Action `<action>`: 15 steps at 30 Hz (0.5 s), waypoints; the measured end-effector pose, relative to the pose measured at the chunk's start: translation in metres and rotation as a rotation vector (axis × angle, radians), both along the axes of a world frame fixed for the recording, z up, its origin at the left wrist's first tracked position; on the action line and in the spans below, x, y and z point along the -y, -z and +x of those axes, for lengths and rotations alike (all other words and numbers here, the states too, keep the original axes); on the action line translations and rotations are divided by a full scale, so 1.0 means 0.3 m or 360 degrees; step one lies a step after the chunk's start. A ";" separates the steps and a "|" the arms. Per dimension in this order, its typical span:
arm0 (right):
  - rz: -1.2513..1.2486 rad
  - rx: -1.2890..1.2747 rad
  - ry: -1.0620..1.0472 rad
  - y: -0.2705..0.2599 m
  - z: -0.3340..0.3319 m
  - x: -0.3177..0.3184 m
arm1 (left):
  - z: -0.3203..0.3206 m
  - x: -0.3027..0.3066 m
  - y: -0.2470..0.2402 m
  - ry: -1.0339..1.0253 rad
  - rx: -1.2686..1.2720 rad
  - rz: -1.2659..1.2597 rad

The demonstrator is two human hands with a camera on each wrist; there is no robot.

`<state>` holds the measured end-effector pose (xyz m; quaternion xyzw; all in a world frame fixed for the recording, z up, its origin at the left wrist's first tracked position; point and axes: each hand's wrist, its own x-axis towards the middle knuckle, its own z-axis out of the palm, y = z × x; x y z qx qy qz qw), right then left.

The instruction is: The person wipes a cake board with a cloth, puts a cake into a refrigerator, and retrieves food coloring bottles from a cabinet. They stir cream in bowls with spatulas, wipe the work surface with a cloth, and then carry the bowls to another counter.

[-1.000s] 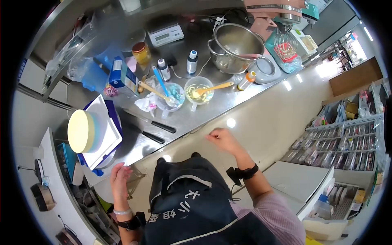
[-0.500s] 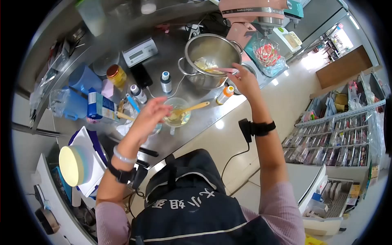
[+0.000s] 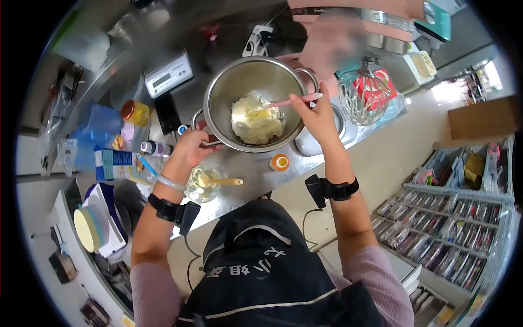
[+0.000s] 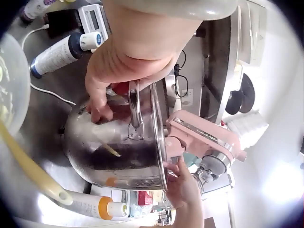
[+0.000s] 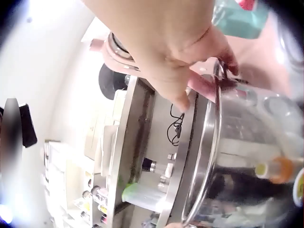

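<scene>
A large two-handled steel mixing pot [image 3: 223,90] is tilted towards me over the counter's front. Whipped white cream [image 3: 253,126] lies inside, with a pink-handled spatula [image 3: 284,102] stuck in it. My left hand [image 3: 192,148] grips the pot's left handle; in the left wrist view its fingertips reach the pot's outer wall [image 4: 95,166]. On the other side my right hand [image 3: 321,122] holds the pot by its rim and right handle, thumb against the spatula's handle. In the right wrist view that hand [image 5: 183,57] bends over the rim, its fingers partly hidden.
Close by the pot stand an orange-capped bottle [image 3: 279,162] and a clear bowl [image 3: 194,192] with a yellow spatula [image 3: 226,181]. The pink stand mixer [image 3: 392,22] with its whisk [image 3: 366,98] is at right. A scale [image 3: 169,74] stands behind, a round cake [image 3: 87,229] far left.
Both hands have risen from beside my body to the pot and taken hold of it. The pot has come nearer and leftward, its opening tipped towards me.
</scene>
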<state>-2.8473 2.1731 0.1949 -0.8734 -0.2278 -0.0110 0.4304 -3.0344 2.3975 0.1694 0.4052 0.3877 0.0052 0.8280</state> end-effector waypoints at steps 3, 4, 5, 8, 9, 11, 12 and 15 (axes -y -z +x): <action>0.0790 -0.0750 -0.0091 0.004 0.024 -0.025 | -0.010 0.029 -0.009 -0.0246 -0.0143 0.0105; 0.0789 -0.0754 -0.0105 0.012 0.027 -0.026 | 0.005 0.039 -0.018 -0.0344 -0.0190 0.0191; 0.0873 -0.0732 -0.0131 -0.035 0.001 -0.033 | -0.006 0.038 -0.011 -0.0357 -0.0177 0.0256; 0.0915 -0.0734 -0.0199 -0.120 -0.047 -0.019 | -0.081 0.085 -0.142 -0.0429 0.0076 0.0295; 0.0938 -0.0643 -0.0248 -0.182 -0.081 -0.008 | -0.130 0.074 -0.166 -0.0363 0.0117 0.0319; 0.1033 -0.0485 -0.0403 -0.297 -0.154 0.017 | -0.229 0.092 -0.259 -0.0364 0.0178 0.0339; 0.1112 -0.0409 -0.0508 -0.354 -0.196 0.026 | -0.285 0.103 -0.305 -0.0323 0.0253 0.0361; 0.1229 -0.0480 -0.0670 -0.538 -0.400 0.074 | -0.477 0.164 -0.430 -0.0538 0.0292 0.0613</action>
